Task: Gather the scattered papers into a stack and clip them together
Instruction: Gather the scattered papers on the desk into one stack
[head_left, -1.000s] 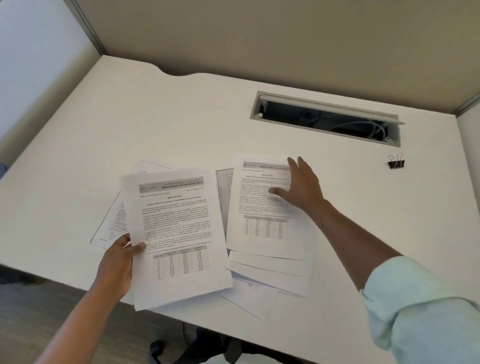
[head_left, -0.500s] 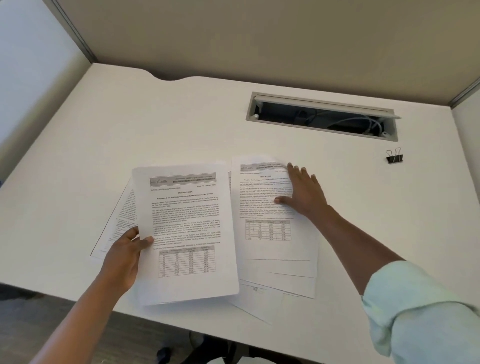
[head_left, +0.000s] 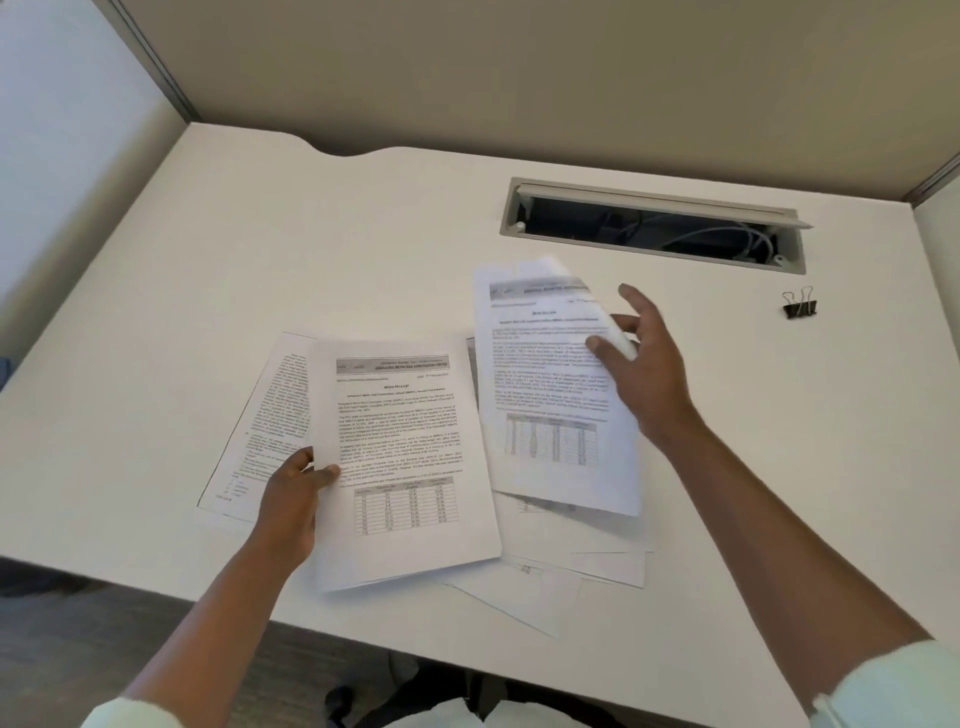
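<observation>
My left hand (head_left: 293, 499) grips the left edge of a small stack of printed sheets (head_left: 402, 457), held just above the white desk (head_left: 208, 234). My right hand (head_left: 644, 364) pinches the right edge of another printed sheet (head_left: 550, 395) and holds it lifted and blurred, its top corner curling. Several loose papers (head_left: 582, 556) lie fanned under and below that sheet. One more page (head_left: 265, 415) lies flat to the left, partly under the held stack. A black binder clip (head_left: 799, 305) stands on the desk far right, apart from both hands.
An open cable slot (head_left: 654, 228) with wires inside is cut into the desk behind the papers. Partition walls close the desk at the back and both sides. The desk's front edge runs just below the papers, with floor beyond it.
My right hand went from pressing flat on the right-hand sheet to pinching its edge and lifting it off the pile. My left hand still holds its stack, nearly unmoved.
</observation>
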